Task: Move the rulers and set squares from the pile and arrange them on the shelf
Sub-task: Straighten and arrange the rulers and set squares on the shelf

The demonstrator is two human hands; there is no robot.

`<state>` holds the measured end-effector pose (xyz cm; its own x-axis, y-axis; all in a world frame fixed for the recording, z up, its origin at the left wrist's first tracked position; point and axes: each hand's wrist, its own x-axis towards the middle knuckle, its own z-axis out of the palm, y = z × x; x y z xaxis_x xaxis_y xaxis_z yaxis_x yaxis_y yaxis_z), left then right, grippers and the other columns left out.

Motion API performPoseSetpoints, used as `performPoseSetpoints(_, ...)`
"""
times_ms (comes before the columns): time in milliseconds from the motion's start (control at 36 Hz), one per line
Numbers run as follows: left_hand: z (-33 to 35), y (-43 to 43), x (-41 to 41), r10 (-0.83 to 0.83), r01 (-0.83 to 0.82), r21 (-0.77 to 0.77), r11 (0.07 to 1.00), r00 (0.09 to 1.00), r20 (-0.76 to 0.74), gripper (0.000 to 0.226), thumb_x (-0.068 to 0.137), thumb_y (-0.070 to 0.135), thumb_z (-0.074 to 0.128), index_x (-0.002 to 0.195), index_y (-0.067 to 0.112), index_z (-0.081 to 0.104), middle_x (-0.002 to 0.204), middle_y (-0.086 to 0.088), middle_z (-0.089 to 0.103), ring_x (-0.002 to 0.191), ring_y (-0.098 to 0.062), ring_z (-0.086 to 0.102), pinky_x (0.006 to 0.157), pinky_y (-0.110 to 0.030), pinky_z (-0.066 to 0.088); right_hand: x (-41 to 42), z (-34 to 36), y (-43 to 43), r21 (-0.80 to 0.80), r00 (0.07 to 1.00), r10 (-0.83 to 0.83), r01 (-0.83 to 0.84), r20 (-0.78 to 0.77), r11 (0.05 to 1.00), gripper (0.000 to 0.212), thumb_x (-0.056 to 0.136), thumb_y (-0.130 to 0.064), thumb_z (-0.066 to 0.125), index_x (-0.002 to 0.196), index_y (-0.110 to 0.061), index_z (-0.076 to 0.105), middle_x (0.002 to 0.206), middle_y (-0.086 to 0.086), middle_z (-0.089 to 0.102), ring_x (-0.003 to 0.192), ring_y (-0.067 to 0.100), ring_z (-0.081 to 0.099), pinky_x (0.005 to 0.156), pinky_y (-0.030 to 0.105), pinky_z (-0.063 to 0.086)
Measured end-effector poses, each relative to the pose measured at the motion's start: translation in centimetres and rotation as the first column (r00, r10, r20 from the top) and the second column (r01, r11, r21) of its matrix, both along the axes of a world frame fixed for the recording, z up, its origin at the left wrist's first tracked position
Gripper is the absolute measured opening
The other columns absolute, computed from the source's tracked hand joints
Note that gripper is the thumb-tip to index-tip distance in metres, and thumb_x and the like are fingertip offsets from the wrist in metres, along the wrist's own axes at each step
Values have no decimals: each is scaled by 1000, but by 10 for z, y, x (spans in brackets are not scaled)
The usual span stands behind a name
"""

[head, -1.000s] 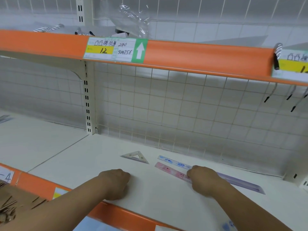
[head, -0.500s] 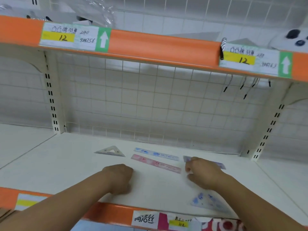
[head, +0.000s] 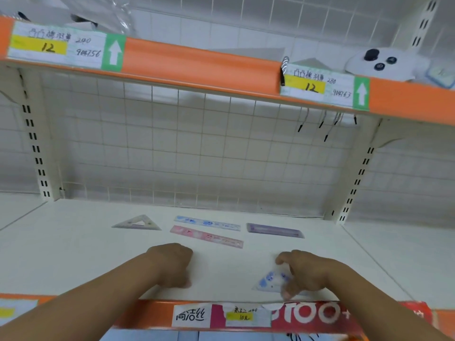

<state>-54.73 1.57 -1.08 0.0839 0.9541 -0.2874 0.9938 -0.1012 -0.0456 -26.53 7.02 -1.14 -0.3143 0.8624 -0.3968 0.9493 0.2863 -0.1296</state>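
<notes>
On the white shelf (head: 73,254) lie a clear set square (head: 136,223) at the left, a blue ruler (head: 206,222), a pink ruler (head: 206,236) in front of it, and a purple ruler (head: 274,230) to the right. A blue-patterned set square (head: 272,281) lies near the front edge. My right hand (head: 305,274) curls over its right side, fingers touching it. My left hand (head: 171,265) rests as a loose fist on the shelf, holding nothing.
An orange upper shelf edge (head: 202,67) with price labels overhangs the work area. A wire grid back panel (head: 197,148) closes the rear. Slotted uprights (head: 34,148) stand at both sides. A white panda-faced item (head: 384,64) sits on the upper shelf.
My right hand let go of the purple ruler, which now lies to the right of the blue and pink ones, and moved back to the blue-patterned set square. The camera turned right.
</notes>
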Motion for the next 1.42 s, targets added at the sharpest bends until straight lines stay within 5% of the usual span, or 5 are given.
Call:
performPoseSetpoints(111, 0, -1, 0, 6, -6, -2, 1000, 1000, 1, 45, 89, 44, 57, 125, 17, 48, 129, -2, 51, 117, -20, 50, 91, -32, 41, -1, 1, 1, -27, 999, -15, 14, -39, 1000, 70, 80, -33, 76, 137, -28, 36, 109, -6, 41, 100, 17, 44, 87, 27, 38)
performPoseSetpoints(278, -1, -1, 0, 9, -9, 7, 1000, 1000, 7, 43, 89, 44, 57, 122, 17, 49, 127, -2, 52, 115, -20, 52, 87, -29, 42, -5, 3, 3, -27, 1000, -5, 5, -12, 1000, 66, 78, -32, 78, 132, -25, 39, 111, -6, 43, 102, 16, 46, 90, 27, 41)
performPoseSetpoints(472, -1, 0, -2, 12, -12, -1, 1000, 1000, 20, 44, 89, 44, 58, 123, 17, 48, 128, -1, 52, 115, -20, 52, 84, -29, 41, -11, 11, 0, 84, 995, 79, -84, 62, 993, 62, 76, -35, 78, 127, -19, 46, 102, -6, 45, 90, 15, 47, 68, 22, 38)
performPoseSetpoints(944, -3, 4, -4, 3, -2, -17, 1000, 999, 32, 45, 88, 46, 59, 121, 18, 49, 126, -1, 53, 114, -19, 52, 86, -29, 41, -15, 5, -4, 185, 983, 168, -179, 73, 966, 76, 83, -21, 69, 146, -26, 27, 133, -1, 49, 115, 17, 52, 94, 28, 46)
performPoseSetpoints(1417, -3, 2, -6, 6, -5, -16, 1000, 998, 55, 45, 87, 47, 60, 120, 18, 49, 124, -1, 53, 113, -20, 52, 86, -29, 41, -29, 5, -12, 168, 932, 231, -284, 279, 944, 70, 87, -15, 61, 146, -14, 24, 104, 7, 50, 89, 19, 47, 80, 33, 47)
